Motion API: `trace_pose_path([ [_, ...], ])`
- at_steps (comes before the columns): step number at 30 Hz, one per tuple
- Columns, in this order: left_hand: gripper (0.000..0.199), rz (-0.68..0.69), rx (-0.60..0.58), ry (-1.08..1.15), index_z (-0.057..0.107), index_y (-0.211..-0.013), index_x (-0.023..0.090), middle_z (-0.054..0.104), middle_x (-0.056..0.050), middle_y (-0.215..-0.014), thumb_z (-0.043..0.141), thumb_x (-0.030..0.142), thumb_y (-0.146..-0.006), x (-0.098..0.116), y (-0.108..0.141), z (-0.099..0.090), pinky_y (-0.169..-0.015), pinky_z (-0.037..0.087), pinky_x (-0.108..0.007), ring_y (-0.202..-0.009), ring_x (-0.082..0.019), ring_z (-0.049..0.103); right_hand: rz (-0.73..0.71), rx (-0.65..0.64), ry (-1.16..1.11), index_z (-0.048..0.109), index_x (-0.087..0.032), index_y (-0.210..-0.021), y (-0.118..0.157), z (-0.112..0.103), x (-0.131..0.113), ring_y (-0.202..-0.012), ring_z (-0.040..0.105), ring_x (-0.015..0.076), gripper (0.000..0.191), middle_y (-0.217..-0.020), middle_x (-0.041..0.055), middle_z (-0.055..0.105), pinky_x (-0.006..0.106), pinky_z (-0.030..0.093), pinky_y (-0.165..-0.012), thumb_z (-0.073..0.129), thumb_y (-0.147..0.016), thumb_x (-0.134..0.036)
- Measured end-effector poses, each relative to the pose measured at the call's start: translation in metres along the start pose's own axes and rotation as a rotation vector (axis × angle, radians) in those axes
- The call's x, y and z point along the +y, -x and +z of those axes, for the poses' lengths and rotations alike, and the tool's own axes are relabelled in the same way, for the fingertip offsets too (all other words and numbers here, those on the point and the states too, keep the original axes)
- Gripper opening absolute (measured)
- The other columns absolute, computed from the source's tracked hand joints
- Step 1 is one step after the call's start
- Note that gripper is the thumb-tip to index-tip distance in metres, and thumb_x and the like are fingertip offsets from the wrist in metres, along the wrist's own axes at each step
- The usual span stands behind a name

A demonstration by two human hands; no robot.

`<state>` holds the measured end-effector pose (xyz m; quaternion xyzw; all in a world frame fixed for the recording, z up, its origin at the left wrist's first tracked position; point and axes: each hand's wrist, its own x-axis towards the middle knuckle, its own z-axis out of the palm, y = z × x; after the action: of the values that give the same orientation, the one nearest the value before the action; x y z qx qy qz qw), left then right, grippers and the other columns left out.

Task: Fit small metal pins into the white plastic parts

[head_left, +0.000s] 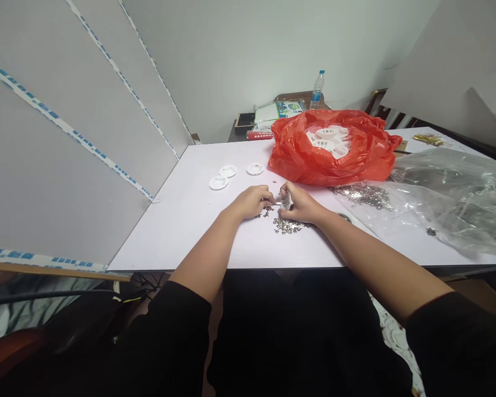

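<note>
My right hand (pixel 301 205) is closed round a white round plastic piece (pixel 286 202), holding it tilted just above the table. Fingers pinched, my left hand (pixel 253 202) meets the left edge of this piece; whatever lies between the fingertips is too small to make out. Under the hands is a pile of small shiny metal pieces (pixel 288 226). Some darker small metal pieces (pixel 267 210) lie beside my left fingertips. Farther back on the left, three white plastic discs (pixel 219 183) rest flat, two of them touching or slightly overlapping.
A red plastic bag (pixel 330 171) full of white plastic parts (pixel 330 142) stands behind my right hand. Clear plastic bags (pixel 450 193) with small metal pieces spread over the right side. A water bottle (pixel 317 88) is at the back. A partition (pixel 66 165) borders the white table (pixel 169 220) on the left.
</note>
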<state>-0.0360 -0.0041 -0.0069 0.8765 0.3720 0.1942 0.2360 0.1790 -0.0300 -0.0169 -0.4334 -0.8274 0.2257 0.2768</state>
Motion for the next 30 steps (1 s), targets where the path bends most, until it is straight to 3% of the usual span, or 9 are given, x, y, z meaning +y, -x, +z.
trace_pose_path([
  [18,0.021,0.015,0.007,-0.020,0.075,-0.094,0.019,0.059,-0.004,-0.087,0.056,0.013,-0.089,0.000,-0.001,0.001,-0.073,0.041,-0.030,-0.077,-0.012,0.054,-0.012,0.013,-0.008,0.040,-0.014,-0.097,0.000,0.001,0.000,-0.080,0.043,0.0105,0.045,-0.093,0.0049,0.052,0.021,0.034,-0.071,0.062,-0.066,-0.038],
  [25,0.020,0.000,0.004,-0.198,0.072,-0.084,0.019,0.058,-0.005,-0.086,0.053,0.013,-0.087,0.010,-0.001,0.001,-0.065,0.032,-0.032,-0.077,-0.014,0.050,-0.008,0.013,0.003,0.039,-0.014,-0.095,0.000,0.001,-0.002,-0.079,0.043,0.0107,0.044,-0.092,0.0052,0.051,0.021,0.034,-0.069,0.061,-0.066,-0.037],
  [30,0.017,-0.032,-0.012,-0.313,0.066,-0.079,0.018,0.058,-0.006,-0.086,0.054,0.006,-0.077,0.022,-0.001,0.000,-0.063,0.026,-0.033,-0.076,-0.016,0.048,-0.017,0.004,-0.008,0.037,-0.014,-0.094,-0.001,0.001,-0.003,-0.078,0.041,0.0102,0.043,-0.090,0.0046,0.051,0.021,0.033,-0.068,0.062,-0.066,-0.036],
])
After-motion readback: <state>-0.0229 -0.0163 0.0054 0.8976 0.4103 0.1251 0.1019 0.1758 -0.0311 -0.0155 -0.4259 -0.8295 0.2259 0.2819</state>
